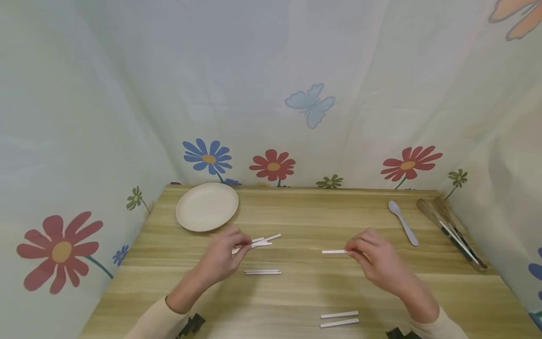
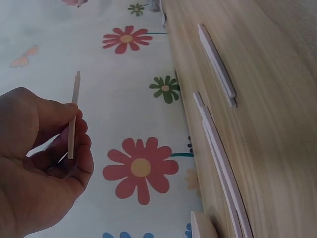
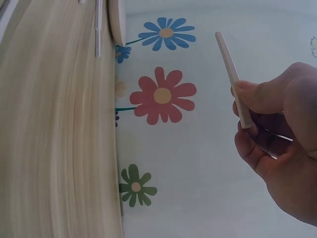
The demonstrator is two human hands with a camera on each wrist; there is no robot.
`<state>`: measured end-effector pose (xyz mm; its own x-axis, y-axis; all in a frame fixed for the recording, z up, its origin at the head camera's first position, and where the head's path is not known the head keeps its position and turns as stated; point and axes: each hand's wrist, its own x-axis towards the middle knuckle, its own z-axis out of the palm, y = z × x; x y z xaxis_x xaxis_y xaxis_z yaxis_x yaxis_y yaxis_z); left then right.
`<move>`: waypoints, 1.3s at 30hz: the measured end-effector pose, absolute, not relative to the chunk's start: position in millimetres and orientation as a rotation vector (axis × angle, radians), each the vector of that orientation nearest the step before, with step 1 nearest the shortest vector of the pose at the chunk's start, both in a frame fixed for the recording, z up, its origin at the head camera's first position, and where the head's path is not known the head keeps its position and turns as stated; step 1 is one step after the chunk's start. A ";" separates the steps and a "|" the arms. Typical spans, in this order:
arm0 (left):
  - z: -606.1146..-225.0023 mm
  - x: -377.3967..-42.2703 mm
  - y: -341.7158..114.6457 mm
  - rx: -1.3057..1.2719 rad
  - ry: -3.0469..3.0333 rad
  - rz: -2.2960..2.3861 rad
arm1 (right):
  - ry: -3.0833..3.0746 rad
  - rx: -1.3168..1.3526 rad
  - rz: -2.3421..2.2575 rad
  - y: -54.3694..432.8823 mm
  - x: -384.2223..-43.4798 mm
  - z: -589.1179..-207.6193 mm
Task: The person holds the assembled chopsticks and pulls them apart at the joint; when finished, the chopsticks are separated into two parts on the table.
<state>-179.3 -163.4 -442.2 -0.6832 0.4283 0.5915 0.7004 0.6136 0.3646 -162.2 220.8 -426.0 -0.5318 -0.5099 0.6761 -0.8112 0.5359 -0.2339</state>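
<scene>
Between thumb and fingertips, my left hand (image 1: 224, 253) pinches a thin white stick (image 2: 74, 124), raised above the table. Just beyond it, more white sticks (image 1: 274, 237) lie on the tabletop, partly hidden by that hand in the head view. My right hand (image 1: 378, 262) pinches another white stick (image 3: 229, 72), its free end pointing left in the head view. Nearer me, two sticks (image 1: 262, 272) lie close together below the left hand. Two more sticks (image 1: 339, 323) lie side by side, slightly apart, near the front, left of the right forearm.
A cream plate (image 1: 207, 207) sits at the table's back left. On the right lie a pale spoon (image 1: 403, 223) and a clear container of brushes (image 1: 453, 235) on its side. A flower-printed curtain (image 1: 271, 70) surrounds the wooden table (image 1: 296, 212) at the back and sides.
</scene>
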 end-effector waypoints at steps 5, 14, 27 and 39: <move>-448.2 -181.7 -159.9 -0.913 -2.391 -0.781 | -2.219 1.105 0.712 216.9 -158.8 -432.0; -460.2 -183.7 -156.7 -0.909 -2.432 -0.806 | -2.235 1.161 0.710 211.4 -152.5 -441.9; -474.1 -193.1 -148.9 -0.889 -2.582 -0.816 | -2.352 1.173 0.743 212.9 -142.7 -456.5; -490.6 -199.4 -150.8 -0.914 -2.674 -0.896 | -2.344 1.193 0.765 214.0 -135.7 -470.8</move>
